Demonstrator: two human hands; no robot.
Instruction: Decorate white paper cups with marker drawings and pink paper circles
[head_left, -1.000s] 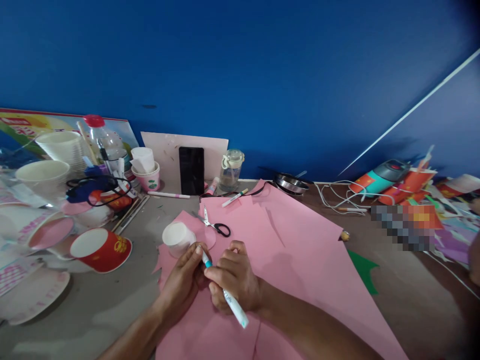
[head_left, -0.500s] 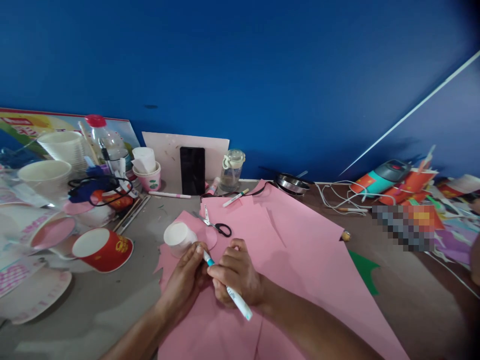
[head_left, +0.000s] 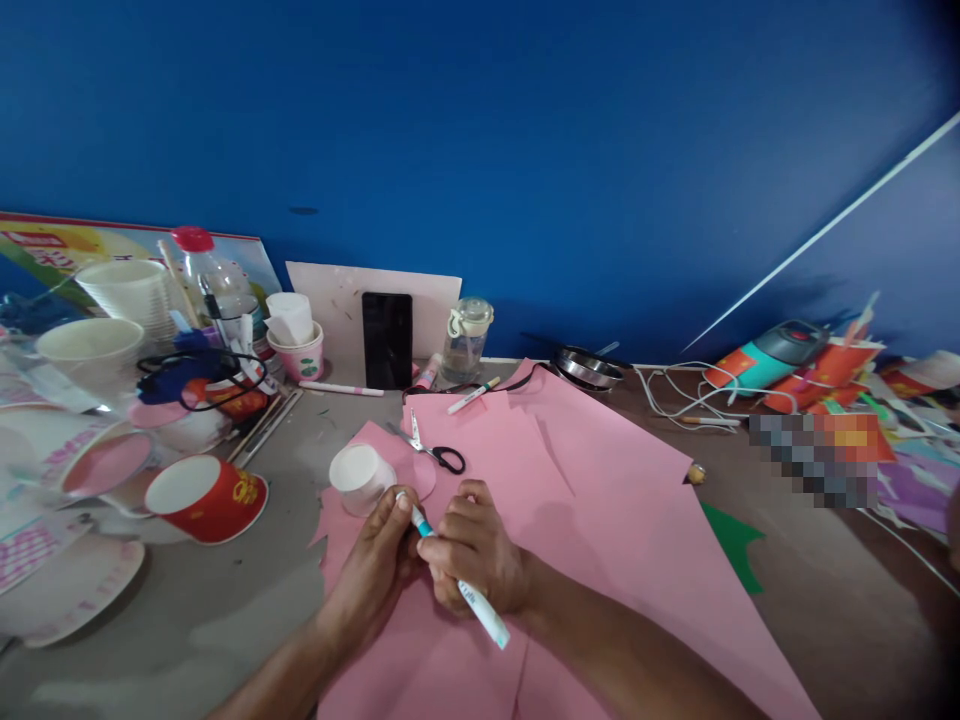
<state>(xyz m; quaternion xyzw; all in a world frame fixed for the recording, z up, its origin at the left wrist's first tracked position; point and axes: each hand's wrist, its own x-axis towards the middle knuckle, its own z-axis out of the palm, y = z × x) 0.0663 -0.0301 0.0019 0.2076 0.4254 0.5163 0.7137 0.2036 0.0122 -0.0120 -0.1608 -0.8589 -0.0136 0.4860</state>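
Note:
My right hand is closed around a white marker with a teal band, its front end pointing up and left. The fingers of my left hand are pinched together right at the marker's front end; whatever they hold is hidden. Just beyond my left fingertips a white paper cup rests on pink paper. Scissors with black handles lie partly spread on the paper, beyond both hands.
On the left are a red paper cup, stacked cups and a bottle. A black phone stands at the back beside a glass jar. Rolls of tape, white cables and a green paper scrap lie to the right.
Hardly anything differs. The whole view has shifted slightly, and both hands keep almost the same pose around the marker's front end.

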